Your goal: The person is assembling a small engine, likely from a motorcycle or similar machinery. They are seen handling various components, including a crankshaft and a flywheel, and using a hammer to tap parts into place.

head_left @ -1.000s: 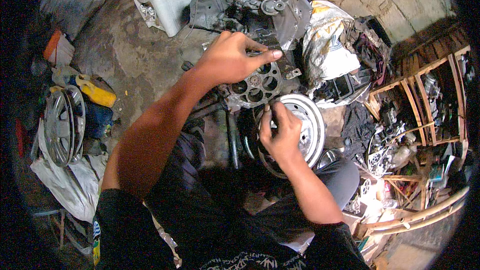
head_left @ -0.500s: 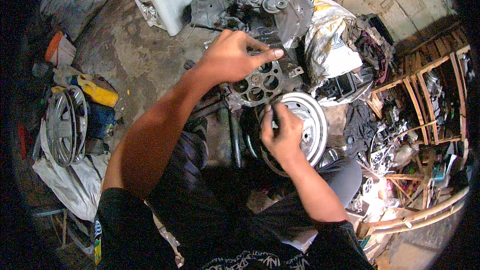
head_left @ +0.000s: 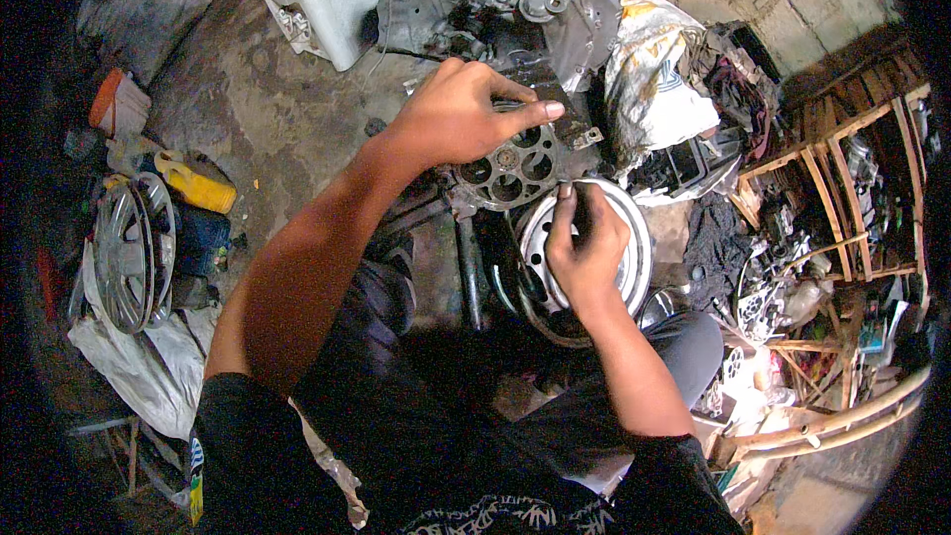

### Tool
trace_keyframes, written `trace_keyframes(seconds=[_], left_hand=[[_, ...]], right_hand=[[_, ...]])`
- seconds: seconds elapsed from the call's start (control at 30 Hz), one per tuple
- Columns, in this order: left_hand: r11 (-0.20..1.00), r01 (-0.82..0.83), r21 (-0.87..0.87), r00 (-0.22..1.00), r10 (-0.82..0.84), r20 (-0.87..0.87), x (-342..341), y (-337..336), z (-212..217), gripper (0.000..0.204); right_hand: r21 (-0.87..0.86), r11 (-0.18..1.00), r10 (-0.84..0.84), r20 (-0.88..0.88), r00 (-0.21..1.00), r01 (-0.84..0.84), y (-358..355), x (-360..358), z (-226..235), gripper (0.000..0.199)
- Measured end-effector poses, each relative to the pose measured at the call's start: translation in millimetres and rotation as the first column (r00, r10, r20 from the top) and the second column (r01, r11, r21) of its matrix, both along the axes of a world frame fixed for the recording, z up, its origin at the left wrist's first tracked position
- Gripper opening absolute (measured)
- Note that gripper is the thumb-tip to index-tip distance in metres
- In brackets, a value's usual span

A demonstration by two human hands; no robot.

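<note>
A round grey metal part [head_left: 508, 178] with several large holes around a central hub stands in front of me. My left hand [head_left: 466, 114] is closed at its far left edge, thumb stretched to the right over the part and the forefinger bent beside it. Its other fingertips are hidden, so what it grips does not show. Below and to the right, my right hand [head_left: 591, 248] is closed in a pinch near the part's lower right edge. Anything between those fingertips is too small to make out. Behind this hand lies a white steel wheel rim [head_left: 634, 258].
A dark bar [head_left: 470, 277] runs down below the metal part. A grey engine casing [head_left: 584, 30], a pale plastic container [head_left: 342, 0] and a white sack [head_left: 654, 89] lie beyond. Wheel covers [head_left: 121, 258] and a yellow jug [head_left: 198, 183] sit left; a wooden rack [head_left: 827, 208] stands right.
My right hand has moved to the right and slightly up, from over the left of the wheel rim toward its middle. My left hand stays nearly where it was.
</note>
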State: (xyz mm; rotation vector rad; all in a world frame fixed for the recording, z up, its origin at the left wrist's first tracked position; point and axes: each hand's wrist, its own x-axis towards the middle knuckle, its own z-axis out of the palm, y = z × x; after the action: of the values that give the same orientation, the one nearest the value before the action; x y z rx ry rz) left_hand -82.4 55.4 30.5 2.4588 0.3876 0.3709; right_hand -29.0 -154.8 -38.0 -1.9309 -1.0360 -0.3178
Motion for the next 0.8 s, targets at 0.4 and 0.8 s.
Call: trace_keyframes(seconds=[0.4, 0.8], left_hand=[[0.999, 0.018, -0.03, 0.999, -0.019, -0.039, -3.5, -5.1, 6.8, 0.049], [0.975, 0.2, 0.092, 0.969, -0.183, -0.164, -2.5, -8.6, 16.3, 0.052]], right_hand=[[0.007, 0.998, 0.058, 0.048, 0.997, -0.059, -3.8, -3.5, 6.2, 0.006], [-0.069, 0.991, 0.121, 0.064, 0.991, -0.116, -13.1, -7.3, -12.1, 0.012]])
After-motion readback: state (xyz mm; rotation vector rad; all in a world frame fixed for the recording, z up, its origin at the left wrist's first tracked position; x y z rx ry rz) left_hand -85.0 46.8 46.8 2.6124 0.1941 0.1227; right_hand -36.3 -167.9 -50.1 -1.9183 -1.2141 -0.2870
